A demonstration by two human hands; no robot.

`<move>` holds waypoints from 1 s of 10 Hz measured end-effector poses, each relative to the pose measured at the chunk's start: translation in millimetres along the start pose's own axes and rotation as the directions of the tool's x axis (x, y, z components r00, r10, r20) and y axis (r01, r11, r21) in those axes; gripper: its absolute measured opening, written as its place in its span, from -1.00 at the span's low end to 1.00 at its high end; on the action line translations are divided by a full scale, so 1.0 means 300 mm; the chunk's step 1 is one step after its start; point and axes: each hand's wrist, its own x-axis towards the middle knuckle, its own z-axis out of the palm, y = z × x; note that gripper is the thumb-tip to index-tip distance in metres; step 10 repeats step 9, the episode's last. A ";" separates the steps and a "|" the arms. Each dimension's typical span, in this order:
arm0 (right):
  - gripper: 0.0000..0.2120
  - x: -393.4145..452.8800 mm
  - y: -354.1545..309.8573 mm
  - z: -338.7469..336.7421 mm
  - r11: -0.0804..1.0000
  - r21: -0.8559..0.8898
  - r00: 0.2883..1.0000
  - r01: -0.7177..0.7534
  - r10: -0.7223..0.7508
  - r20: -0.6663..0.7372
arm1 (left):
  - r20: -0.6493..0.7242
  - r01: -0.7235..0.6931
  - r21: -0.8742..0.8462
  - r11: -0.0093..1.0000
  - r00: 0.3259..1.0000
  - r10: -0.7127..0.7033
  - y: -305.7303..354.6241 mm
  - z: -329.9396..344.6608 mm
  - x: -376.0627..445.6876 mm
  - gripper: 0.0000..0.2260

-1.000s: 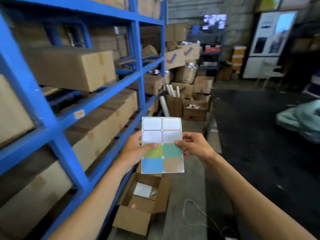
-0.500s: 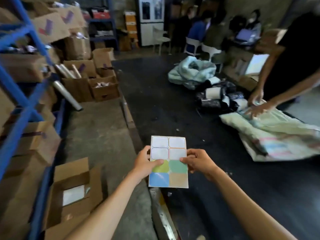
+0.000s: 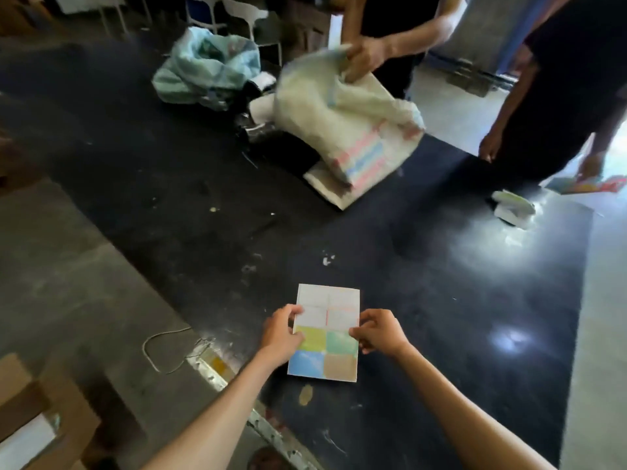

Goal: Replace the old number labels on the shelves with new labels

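Note:
A sheet of labels is held flat in front of me over the dark floor. Its upper half shows white labels; the lower half has green, teal, blue and tan ones. My left hand pinches the sheet's left edge, thumb on top. My right hand pinches the right edge at about the same height. No shelf is in view.
A black mat covers the floor ahead. A person lifts a pale sack at the top; another person stands at the right. A bluish bag lies behind. A cardboard box and a loose wire lie at the left.
My view has swung right, from the blue shelves to the open floor and two people. Both hands keep holding the label sheet. The person ahead has lifted the sack.

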 end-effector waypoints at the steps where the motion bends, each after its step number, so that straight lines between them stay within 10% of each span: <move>1: -0.88 0.000 0.091 0.009 0.997 -0.014 0.994 -0.077 0.075 -0.079 | 0.125 -0.008 0.109 0.994 0.992 -0.006 0.002 0.074 0.008 -0.52; 5: -0.57 0.015 0.212 0.081 0.996 0.001 0.979 -0.084 0.082 -0.185 | 0.312 -0.111 0.387 0.915 0.950 -0.017 -0.082 0.182 0.057 -0.38; 10: -0.52 0.082 -0.189 0.130 0.928 -0.236 0.948 0.288 -0.311 -0.063 | -0.099 -0.029 0.222 0.975 0.994 0.052 -0.109 -0.244 0.009 -0.48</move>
